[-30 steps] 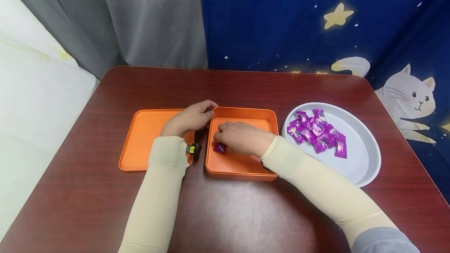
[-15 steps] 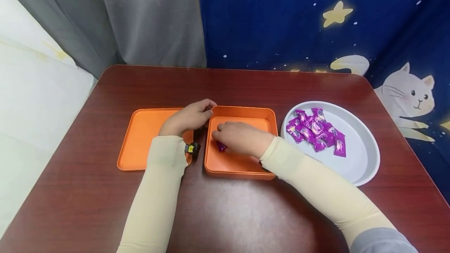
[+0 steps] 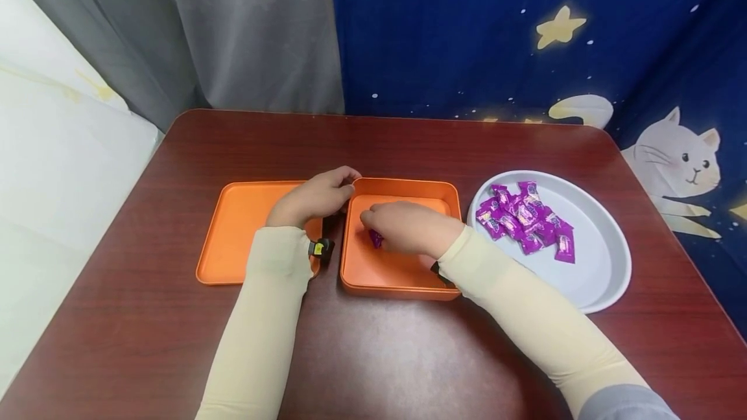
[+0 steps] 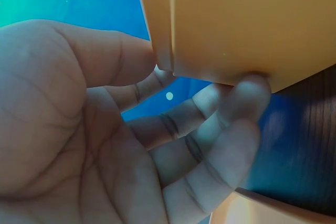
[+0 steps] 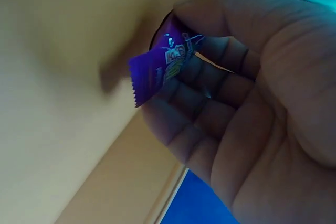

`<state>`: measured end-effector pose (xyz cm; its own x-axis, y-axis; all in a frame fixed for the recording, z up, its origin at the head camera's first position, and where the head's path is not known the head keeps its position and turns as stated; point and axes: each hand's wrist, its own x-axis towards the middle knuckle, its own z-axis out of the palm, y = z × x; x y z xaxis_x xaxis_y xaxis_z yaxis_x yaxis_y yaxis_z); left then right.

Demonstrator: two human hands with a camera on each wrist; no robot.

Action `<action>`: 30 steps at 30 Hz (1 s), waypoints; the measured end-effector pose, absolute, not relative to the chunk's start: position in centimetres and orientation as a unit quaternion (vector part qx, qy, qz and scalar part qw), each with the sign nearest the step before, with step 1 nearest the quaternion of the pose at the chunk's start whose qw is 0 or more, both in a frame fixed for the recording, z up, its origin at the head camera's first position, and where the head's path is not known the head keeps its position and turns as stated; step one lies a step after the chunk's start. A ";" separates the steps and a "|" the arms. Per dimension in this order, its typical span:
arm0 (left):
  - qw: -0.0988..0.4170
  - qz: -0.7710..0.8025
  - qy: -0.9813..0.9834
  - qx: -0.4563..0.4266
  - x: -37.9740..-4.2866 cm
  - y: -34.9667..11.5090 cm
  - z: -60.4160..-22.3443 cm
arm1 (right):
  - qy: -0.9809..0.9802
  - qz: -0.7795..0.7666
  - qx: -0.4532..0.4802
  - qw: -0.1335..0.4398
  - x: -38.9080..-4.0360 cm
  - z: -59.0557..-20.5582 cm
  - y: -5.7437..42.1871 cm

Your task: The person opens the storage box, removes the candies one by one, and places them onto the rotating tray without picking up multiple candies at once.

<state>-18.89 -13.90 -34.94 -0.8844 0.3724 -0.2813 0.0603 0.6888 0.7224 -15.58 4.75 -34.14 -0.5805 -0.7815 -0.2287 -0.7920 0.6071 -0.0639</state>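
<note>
In the head view an orange rectangular box [image 3: 403, 271] stands mid-table without a cover. My left hand [image 3: 315, 198] holds its far left corner; the left wrist view has the thumb at the box's edge [image 4: 163, 35] and curled fingertips against the wall. Inside the box, low over the floor, my right hand [image 3: 411, 229] pinches a purple wrapped candy [image 3: 376, 238]. The right wrist view shows that candy's [image 5: 163, 64] crimped end sticking out between thumb and fingers. More purple candies [image 3: 528, 216] lie heaped in a round white tray [image 3: 601, 271] at the right.
The orange lid [image 3: 233, 238] lies left of the box, partly under my left hand and wrist. The tray stands close to the box's right side, with my right forearm across its near edge. Curtains hang behind the dark red table [image 3: 408, 355].
My right hand has shifted slightly right inside the box, and the purple candy has moved right with it. The left hand stays at the box corner.
</note>
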 end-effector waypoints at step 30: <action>0.201 0.372 0.898 0.125 -19.0 -13.6 -35.3 | 0.911 -0.128 -0.389 0.048 -14.7 -30.8 10.4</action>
